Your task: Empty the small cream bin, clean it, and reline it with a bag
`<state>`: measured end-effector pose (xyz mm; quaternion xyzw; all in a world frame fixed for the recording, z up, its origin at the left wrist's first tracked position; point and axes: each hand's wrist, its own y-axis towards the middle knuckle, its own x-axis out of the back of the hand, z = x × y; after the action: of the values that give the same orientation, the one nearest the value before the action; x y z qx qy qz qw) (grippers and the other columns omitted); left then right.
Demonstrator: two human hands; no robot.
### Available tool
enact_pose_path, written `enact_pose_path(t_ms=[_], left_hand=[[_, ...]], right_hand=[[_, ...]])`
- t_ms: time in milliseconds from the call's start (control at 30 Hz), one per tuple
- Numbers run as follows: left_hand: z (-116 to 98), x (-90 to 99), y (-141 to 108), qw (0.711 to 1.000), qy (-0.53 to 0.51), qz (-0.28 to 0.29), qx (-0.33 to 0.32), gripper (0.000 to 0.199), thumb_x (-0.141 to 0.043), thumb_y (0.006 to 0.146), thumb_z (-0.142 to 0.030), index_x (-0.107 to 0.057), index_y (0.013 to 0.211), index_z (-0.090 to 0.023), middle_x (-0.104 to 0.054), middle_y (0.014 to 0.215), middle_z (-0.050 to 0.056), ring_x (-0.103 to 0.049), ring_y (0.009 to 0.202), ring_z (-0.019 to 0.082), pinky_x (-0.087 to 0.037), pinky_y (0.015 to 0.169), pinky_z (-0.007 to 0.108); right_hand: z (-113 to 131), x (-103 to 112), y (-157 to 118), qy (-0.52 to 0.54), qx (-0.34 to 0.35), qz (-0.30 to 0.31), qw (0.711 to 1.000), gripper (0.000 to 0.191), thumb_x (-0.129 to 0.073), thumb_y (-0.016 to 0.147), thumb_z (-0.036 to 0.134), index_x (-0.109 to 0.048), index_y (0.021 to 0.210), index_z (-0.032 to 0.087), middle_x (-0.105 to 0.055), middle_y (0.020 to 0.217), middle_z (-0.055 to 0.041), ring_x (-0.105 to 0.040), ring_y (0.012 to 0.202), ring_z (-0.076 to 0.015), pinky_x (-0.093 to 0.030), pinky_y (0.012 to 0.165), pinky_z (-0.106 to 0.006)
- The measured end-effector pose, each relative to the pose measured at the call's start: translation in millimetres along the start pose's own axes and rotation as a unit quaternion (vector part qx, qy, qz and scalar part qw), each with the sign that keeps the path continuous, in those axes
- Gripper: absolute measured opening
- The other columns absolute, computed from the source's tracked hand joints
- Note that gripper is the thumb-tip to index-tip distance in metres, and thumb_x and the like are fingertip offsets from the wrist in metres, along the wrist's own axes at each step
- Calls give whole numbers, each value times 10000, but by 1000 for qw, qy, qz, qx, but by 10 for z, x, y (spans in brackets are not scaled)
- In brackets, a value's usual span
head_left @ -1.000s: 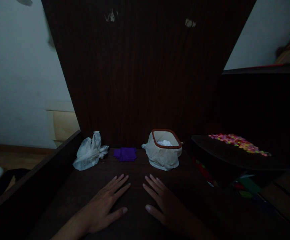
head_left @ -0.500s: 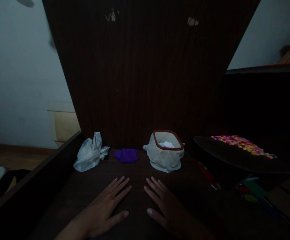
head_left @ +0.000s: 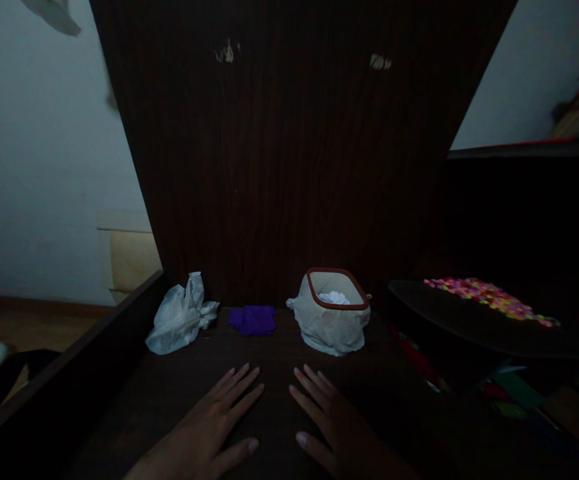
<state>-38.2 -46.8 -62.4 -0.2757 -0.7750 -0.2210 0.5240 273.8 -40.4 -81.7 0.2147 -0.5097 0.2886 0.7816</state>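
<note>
the left hand (head_left: 212, 420) and the right hand (head_left: 333, 419) are laid flat and apart on a dark tabletop (head_left: 274, 370), fingers spread, nothing gripped. beyond them, a folded purple cloth (head_left: 254, 321) is set between a crumpled plastic bag (head_left: 173, 325) and a bag-lined wastebasket (head_left: 330, 331). the cloth and plastic bag are judged light and limp, best pinched at an edge; the wastebasket, best held by its seemingly stiff brown rim (head_left: 343, 307). no brand or lettering can be read.
</note>
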Motion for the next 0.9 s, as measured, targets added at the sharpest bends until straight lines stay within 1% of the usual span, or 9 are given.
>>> enact_pose_path(t_ms=[133, 267, 433, 567, 633, 733, 900], left_hand=[[-12, 11, 9, 1000, 4, 12, 7, 671, -499, 1011, -539, -224, 1598, -366, -222, 1672, 44, -245, 1518, 393, -333, 1169, 658], [-30, 22, 19, 1000, 6, 20, 14, 668, -486, 1011, -552, -234, 1598, -357, -215, 1673, 47, -238, 1519, 397, -328, 1169, 665], [-13, 10, 17, 1000, 3, 2, 1, 676, -523, 1007, -522, -224, 1595, -373, -229, 1669, 38, -260, 1515, 386, -339, 1175, 647], [-1, 1, 20, 1000, 5, -16, -12, 684, -541, 1005, -503, -225, 1596, -364, -241, 1665, 45, -271, 1516, 376, -345, 1182, 629], [-6, 6, 26, 1000, 13, -1, -4, 679, -514, 1012, -521, -216, 1600, -356, -229, 1669, 49, -259, 1519, 377, -348, 1178, 634], [-14, 17, 33, 1000, 17, 19, 9, 679, -493, 1012, -547, -207, 1600, -365, -217, 1673, 43, -247, 1520, 387, -347, 1167, 655], [-15, 24, 29, 1000, 1, -4, -1, 675, -532, 1005, -515, -231, 1592, -374, -250, 1664, 42, -273, 1512, 386, -362, 1164, 642]], right_hand=[[35, 43, 6, 6, -6, 9, 1000, 618, -451, 1040, 485, -290, 1596, 270, -198, 1677, -63, -183, 1553, -318, -247, 1245, -567], [24, 31, 5, 8, -6, 7, 1000, 619, -457, 1040, 480, -274, 1599, 289, -199, 1679, -55, -179, 1555, -317, -254, 1245, -563], [0, 2, -7, 5, 2, -12, 1000, 610, -470, 1037, 474, -299, 1593, 292, -220, 1677, -52, -200, 1551, -311, -267, 1246, -540], [51, 46, -8, -1, -6, 2, 1000, 601, -452, 1042, 473, -326, 1587, 253, -222, 1671, -77, -197, 1549, -321, -253, 1242, -564], [74, 69, -3, -1, -12, 14, 1000, 601, -447, 1043, 470, -326, 1586, 242, -211, 1672, -82, -186, 1550, -326, -244, 1241, -575], [75, 77, 10, 2, -17, 23, 1000, 610, -447, 1040, 482, -314, 1590, 255, -197, 1676, -73, -177, 1551, -332, -248, 1236, -583], [35, 46, 19, 3, -2, 7, 1000, 615, -454, 1039, 482, -307, 1592, 258, -211, 1673, -78, -184, 1551, -324, -257, 1238, -572]])
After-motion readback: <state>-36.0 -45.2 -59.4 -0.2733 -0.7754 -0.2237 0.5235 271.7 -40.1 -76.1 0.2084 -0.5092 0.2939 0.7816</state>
